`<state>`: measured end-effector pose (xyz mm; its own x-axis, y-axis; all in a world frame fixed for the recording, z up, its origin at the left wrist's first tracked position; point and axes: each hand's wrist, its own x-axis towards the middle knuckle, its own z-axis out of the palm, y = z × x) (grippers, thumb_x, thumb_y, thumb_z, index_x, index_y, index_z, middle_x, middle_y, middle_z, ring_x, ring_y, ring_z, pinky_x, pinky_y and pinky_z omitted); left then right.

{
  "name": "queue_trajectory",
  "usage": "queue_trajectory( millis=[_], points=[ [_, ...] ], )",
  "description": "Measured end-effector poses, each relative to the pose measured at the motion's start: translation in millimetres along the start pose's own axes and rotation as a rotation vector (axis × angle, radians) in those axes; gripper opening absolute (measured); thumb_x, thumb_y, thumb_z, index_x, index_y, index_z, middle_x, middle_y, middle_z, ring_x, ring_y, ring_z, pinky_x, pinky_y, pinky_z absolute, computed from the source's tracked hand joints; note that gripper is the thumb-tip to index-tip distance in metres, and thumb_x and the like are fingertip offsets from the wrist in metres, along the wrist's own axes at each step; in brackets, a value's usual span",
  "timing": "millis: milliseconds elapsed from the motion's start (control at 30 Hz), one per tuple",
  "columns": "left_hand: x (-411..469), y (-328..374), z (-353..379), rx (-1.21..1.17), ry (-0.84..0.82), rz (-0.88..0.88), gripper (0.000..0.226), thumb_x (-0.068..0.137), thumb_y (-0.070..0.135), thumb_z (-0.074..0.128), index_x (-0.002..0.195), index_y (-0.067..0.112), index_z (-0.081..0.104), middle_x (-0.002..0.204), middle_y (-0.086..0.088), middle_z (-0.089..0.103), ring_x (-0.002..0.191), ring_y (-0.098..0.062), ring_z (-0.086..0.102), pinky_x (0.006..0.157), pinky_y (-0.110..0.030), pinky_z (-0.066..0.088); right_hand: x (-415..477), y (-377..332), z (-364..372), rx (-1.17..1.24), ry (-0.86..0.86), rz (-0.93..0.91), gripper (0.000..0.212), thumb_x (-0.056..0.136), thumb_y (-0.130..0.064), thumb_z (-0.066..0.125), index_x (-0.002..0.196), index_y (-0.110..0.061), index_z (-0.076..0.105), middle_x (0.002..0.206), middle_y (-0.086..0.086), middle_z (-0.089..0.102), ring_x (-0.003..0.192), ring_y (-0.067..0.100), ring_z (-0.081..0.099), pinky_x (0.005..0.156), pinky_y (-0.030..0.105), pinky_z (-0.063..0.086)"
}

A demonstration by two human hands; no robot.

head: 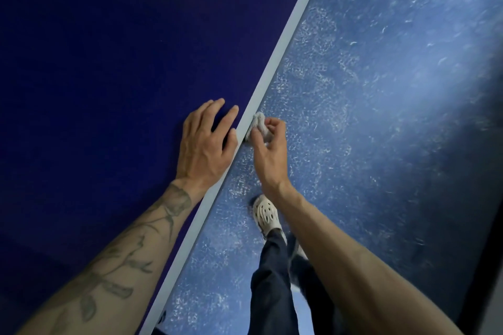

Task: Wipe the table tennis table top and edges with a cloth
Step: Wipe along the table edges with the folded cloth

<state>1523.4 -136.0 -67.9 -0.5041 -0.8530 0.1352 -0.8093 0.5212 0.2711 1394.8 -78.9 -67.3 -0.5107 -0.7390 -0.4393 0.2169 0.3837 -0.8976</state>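
Pinching a small grey cloth (258,126) in its curled fingers and thumb, the right hand (269,152) holds the wad against the outer side of the pale edge (288,35) of the bench (95,49). The cloth is bunched up (only a crumpled lump shows past the fingertips) and touches the edge just beside the left hand (206,141). That hand lies flat on the dark blue top, fingers straight and slightly spread, thumb at the pale edge, gripping nothing. A leafy tattoo (128,255) runs along the left forearm, which lies over the top. The right forearm reaches in from the lower right, off the bench. Below the right wrist, a cream perforated shoe (265,213) and dark trousers (269,280) stand on the floor (394,90), which is blue with pale speckles. The edge runs diagonally from the lower left to the upper middle, splitting bench from floor.
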Motion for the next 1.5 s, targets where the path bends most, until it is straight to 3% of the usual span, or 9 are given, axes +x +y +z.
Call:
queue_trajectory(
  millis=[233,333,467,667,833,1033,1233,1400,1500],
  points=[
    [62.3,13.1,5.2,0.006,-0.025,-0.009,0.045,0.106,0.026,0.049,0.149,0.013,0.057,0.155,-0.016,0.049,0.143,-0.035,0.044,0.115,-0.052,0.037,-29.4,5.2,-9.9,-0.036,-0.16,0.039,0.01,0.109,-0.017,0.059,0.116,-0.011,0.054,0.112,0.011,0.06,0.102,0.029,0.062,0.092,0.057,0.055],
    [94.6,18.1,11.2,0.018,-0.026,-0.022,0.046,0.107,0.028,0.047,0.15,0.014,0.055,0.155,-0.016,0.048,0.143,-0.035,0.044,0.115,-0.052,0.037,28.7,-20.6,-14.1,-0.017,-0.1,-0.016,0.016,0.11,-0.025,0.059,0.118,-0.011,0.054,0.11,0.009,0.062,0.097,0.028,0.063,0.087,0.058,0.055],
    [142.9,26.9,19.4,0.026,-0.03,-0.011,0.047,0.107,0.029,0.047,0.151,0.015,0.055,0.156,-0.016,0.047,0.144,-0.034,0.043,0.116,-0.05,0.036,110.1,-50.5,-19.7,0.03,0.011,0.004,0.013,0.111,-0.019,0.056,0.122,-0.012,0.052,0.124,0.019,0.058,0.111,0.04,0.06,0.095,0.062,0.053],
    [210.4,39.5,35.0,0.008,-0.016,0.003,0.046,0.107,0.029,0.049,0.151,0.018,0.055,0.158,-0.014,0.046,0.146,-0.034,0.041,0.118,-0.05,0.035,67.2,-28.4,-28.2,-0.043,-0.14,0.041,0.007,0.109,-0.026,0.057,0.114,-0.022,0.054,0.114,0.012,0.058,0.103,0.032,0.058,0.09,0.059,0.053],
    [217.0,37.8,42.0,0.025,-0.015,-0.001,0.048,0.107,0.032,0.048,0.154,0.021,0.051,0.161,-0.01,0.043,0.149,-0.031,0.038,0.12,-0.05,0.033,157.0,-66.2,-35.5,0.003,-0.061,-0.006,0.012,0.111,-0.017,0.056,0.12,-0.01,0.052,0.116,0.017,0.06,0.105,0.039,0.061,0.091,0.061,0.053],
    [217.0,37.4,42.9,0.029,-0.032,-0.016,0.049,0.108,0.034,0.045,0.155,0.024,0.049,0.162,-0.008,0.041,0.15,-0.028,0.036,0.12,-0.05,0.034,177.6,-77.0,-39.4,0.011,-0.071,-0.03,0.01,0.111,-0.015,0.054,0.121,-0.017,0.051,0.121,0.014,0.055,0.099,0.011,0.059,0.084,0.029,0.056],
    [217.8,39.5,41.2,0.05,-0.052,-0.023,0.05,0.107,0.034,0.044,0.156,0.022,0.048,0.163,-0.009,0.04,0.15,-0.029,0.035,0.121,-0.051,0.032,172.2,-77.3,-47.2,-0.024,-0.143,0.005,0.009,0.11,-0.019,0.056,0.118,-0.018,0.053,0.118,0.014,0.058,0.103,0.034,0.061,0.09,0.056,0.056],
    [232.4,44.6,41.9,0.06,-0.058,-0.023,0.047,0.107,0.033,0.045,0.152,0.02,0.052,0.157,-0.011,0.045,0.146,-0.032,0.04,0.116,-0.052,0.036,260.1,-114.9,-53.5,0.01,-0.01,-0.022,0.013,0.111,-0.017,0.055,0.123,-0.015,0.052,0.127,0.015,0.059,0.115,0.035,0.06,0.098,0.058,0.053],
    [259.3,48.0,44.3,0.053,-0.078,-0.007,0.047,0.108,0.034,0.044,0.152,0.019,0.052,0.157,-0.011,0.045,0.146,-0.031,0.039,0.117,-0.05,0.035,247.9,-109.6,-50.3,0.025,-0.036,-0.019,0.01,0.112,-0.019,0.054,0.121,-0.023,0.051,0.125,0.014,0.057,0.111,0.033,0.061,0.093,0.051,0.056]
  ],
)
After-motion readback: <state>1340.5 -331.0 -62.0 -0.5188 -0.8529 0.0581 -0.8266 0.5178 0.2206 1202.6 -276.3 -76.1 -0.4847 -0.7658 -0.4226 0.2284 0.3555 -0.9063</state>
